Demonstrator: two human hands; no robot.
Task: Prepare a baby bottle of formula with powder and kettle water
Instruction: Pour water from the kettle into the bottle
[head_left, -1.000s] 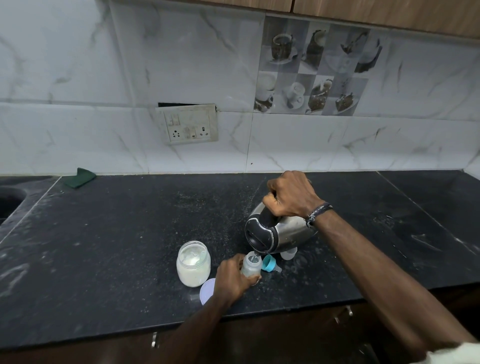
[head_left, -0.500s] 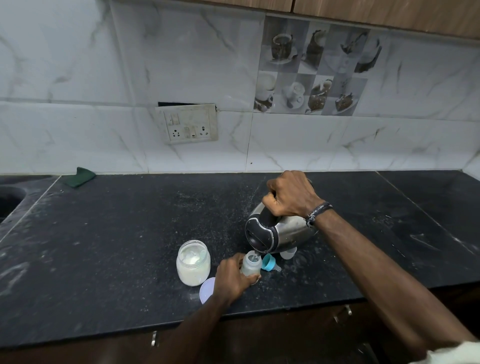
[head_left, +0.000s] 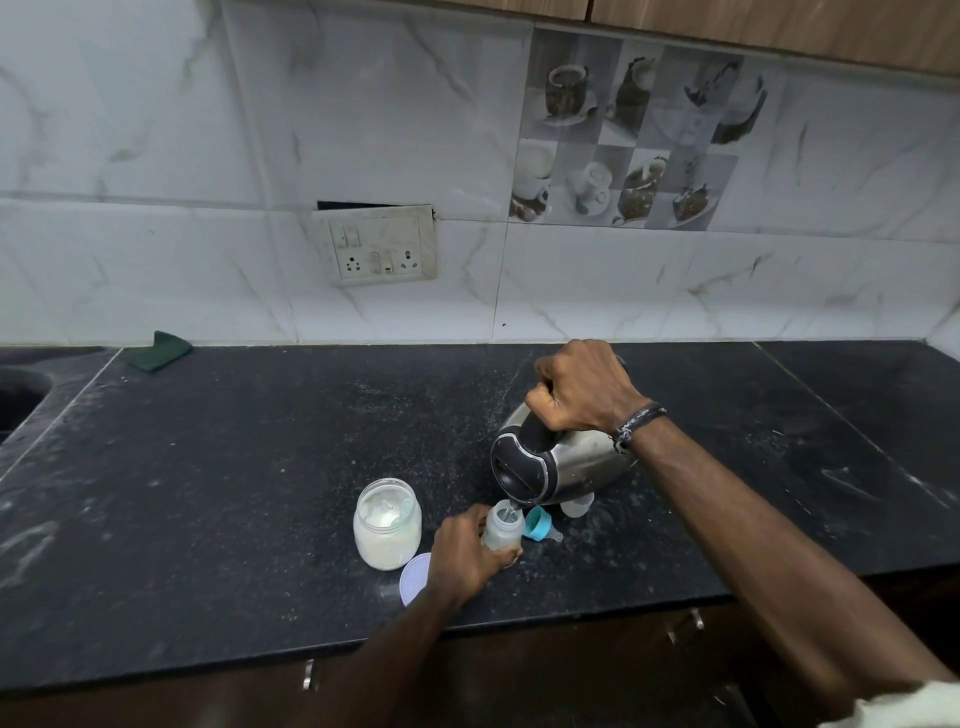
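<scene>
Head view: water in bottle, powder in jar.

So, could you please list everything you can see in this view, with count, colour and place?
kettle: one, steel with black lid, tilted over the bottle mouth
baby bottle: one, clear, upright at the counter front
powder jar: one, clear with white powder, open, left of the bottle
jar lid: one, pale, lying in front of the jar
teat ring: one, teal, lying right of the bottle
clear cap: one, under the kettle
cloth: one, green, back left
socket plate: one, white, on the wall
countertop: one, black
left hand: grips the bottle
right hand: grips the kettle handle
</scene>
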